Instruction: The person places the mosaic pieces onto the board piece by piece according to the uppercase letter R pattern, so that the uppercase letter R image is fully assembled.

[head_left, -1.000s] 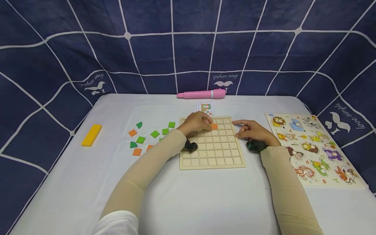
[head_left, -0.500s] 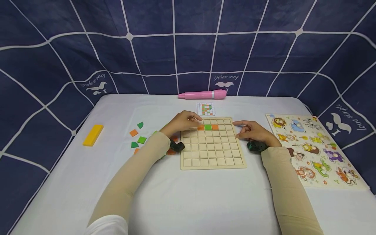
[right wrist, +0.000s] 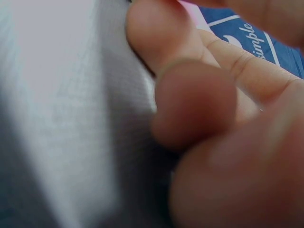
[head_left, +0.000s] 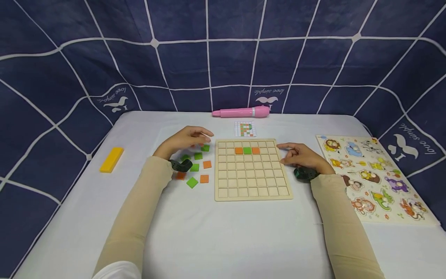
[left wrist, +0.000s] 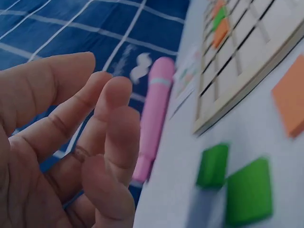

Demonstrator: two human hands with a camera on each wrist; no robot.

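Note:
My left hand hovers over the loose tiles left of the board, its fingers relaxed with nothing between them, as the left wrist view also shows. Under and around it lie green tiles and orange tiles; the hand and wrist cover some of them. The wooden grid board bears a row of three squares near its far side: an orange tile, a green tile and another orange tile. At the board's right edge rests my right hand, index finger extended, other fingers loosely bent, holding nothing.
A small pattern card lies beyond the board, with a pink microphone-like toy behind it. The yellow block is at far left. To the right lies an animal puzzle board. A dark blue cloth hangs behind the table.
My left hand has drawn back leftward from the board to above the loose tiles, uncovering the orange, green, orange row. The right hand stays at the board's edge.

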